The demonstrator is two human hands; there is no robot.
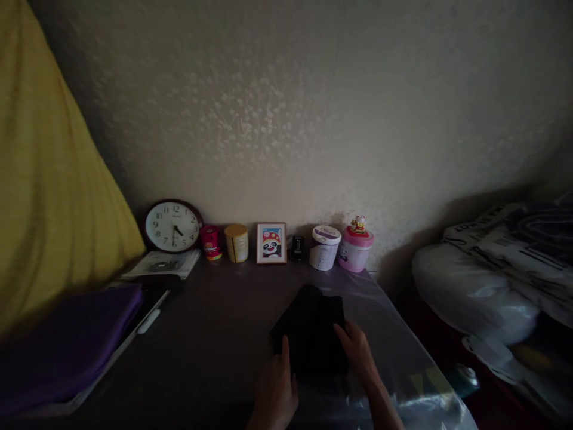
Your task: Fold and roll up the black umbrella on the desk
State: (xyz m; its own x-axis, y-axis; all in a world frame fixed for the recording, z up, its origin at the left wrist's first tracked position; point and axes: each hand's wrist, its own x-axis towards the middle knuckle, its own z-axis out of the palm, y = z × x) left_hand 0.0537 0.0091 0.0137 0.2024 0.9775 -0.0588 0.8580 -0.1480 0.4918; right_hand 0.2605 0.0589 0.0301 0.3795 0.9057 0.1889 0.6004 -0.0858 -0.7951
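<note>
A piece of folded black cloth (313, 328) lies on the table in front of me, so dark that its folds and exact kind cannot be made out. At its right edge, my right hand (356, 349) is closed, with thumb and fingers gripping the fabric. My left hand (278, 385) is at the lower left edge, its index finger lying along the cloth and its thumb close by. The left hand appears to hold that edge; its other fingers are mostly hidden.
A dark shiny cover spreads over the table (201, 346). Along the wall stand a clock (173, 227), a red can (211, 242), a yellow-lidded tin (236, 243), a framed panda picture (271, 243) and two tubs (324, 248). A purple case (76, 340) lies left; bagged bedding (474, 292) sits right.
</note>
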